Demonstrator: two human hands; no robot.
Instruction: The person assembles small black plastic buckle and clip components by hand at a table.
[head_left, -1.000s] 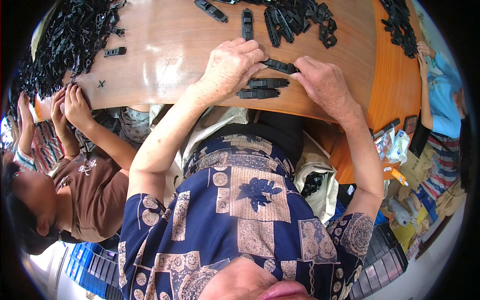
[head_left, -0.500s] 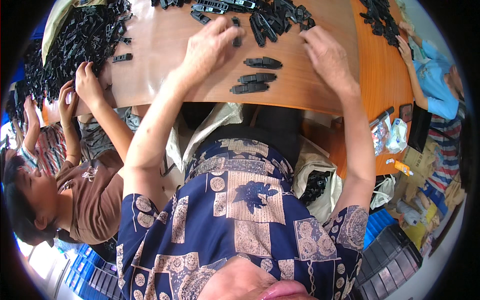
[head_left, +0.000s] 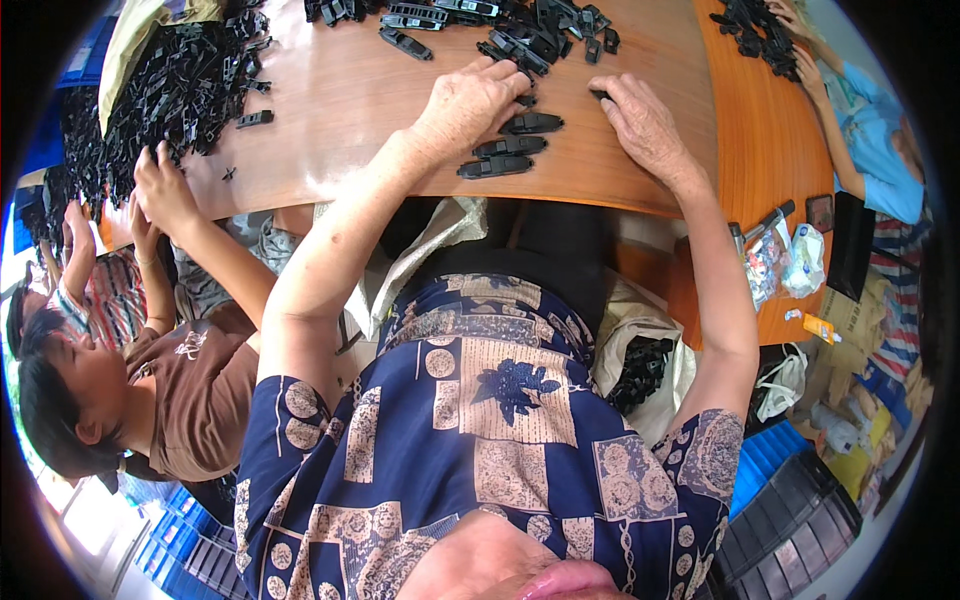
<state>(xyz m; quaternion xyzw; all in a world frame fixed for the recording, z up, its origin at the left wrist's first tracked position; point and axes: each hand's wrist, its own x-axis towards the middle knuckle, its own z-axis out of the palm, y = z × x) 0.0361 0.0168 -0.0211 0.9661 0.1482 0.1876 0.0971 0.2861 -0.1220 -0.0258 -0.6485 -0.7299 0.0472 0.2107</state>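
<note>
Three long black plastic parts lie in a stacked row on the wooden table in front of me: a far one (head_left: pixel 531 123), a middle one (head_left: pixel 509 147) and a near one (head_left: pixel 495 168). Just beyond them, my left hand (head_left: pixel 470 108) has its fingers closed over another black plastic part (head_left: pixel 526 100), mostly hidden beneath the fingers. Farther right, my right hand (head_left: pixel 645 125) rests close to the tabletop with bent fingers. A small dark piece (head_left: pixel 600 94) shows at its thumb and fingertips; its kind is not clear. A loose pile of similar black parts (head_left: pixel 525 45) lies beyond my hands.
A large heap of small black parts (head_left: pixel 170 95) covers the table's left, where a co-worker's hands (head_left: pixel 165 195) are. One loose part (head_left: pixel 255 118) lies beside it. At the right, another person's hands (head_left: pixel 800 60) touch a black pile (head_left: pixel 755 35). Plastic bags (head_left: pixel 803 262) sit at right.
My left hand has moved right and nearer, down to the row's far end. My right hand has drawn slightly nearer, away from the pile. The co-worker's hands at left shifted slightly.
</note>
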